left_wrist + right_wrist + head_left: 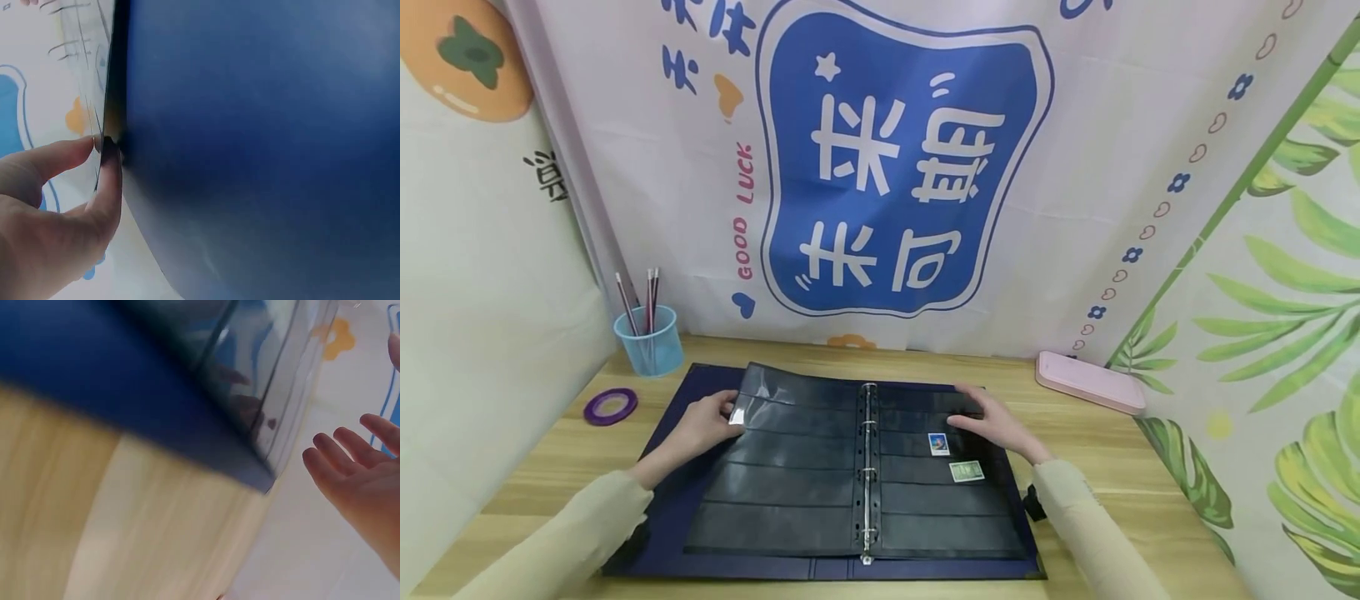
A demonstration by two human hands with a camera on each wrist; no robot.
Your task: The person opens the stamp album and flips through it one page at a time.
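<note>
A dark blue ring-binder stamp album (670, 450) lies spread on the table, with black pocket pages on both sides of its metal rings. My left hand (706, 427) pinches the outer edge of the left black page (790, 467), which is lifted off the cover; in the left wrist view the thumb and fingers (62, 159) sit on either side of that edge. Over the right page (947, 521) hovers my right hand (996, 423), its fingers loosely spread and holding nothing. Two stamps show in the right page: a blue one (938, 444) and a green one (966, 472).
A light blue cup (653, 346) of pencils stands at the back left, with a purple tape roll (611, 407) in front of it. A pink case (1090, 382) lies at the back right. Printed cloth (1112, 167) hangs behind the table.
</note>
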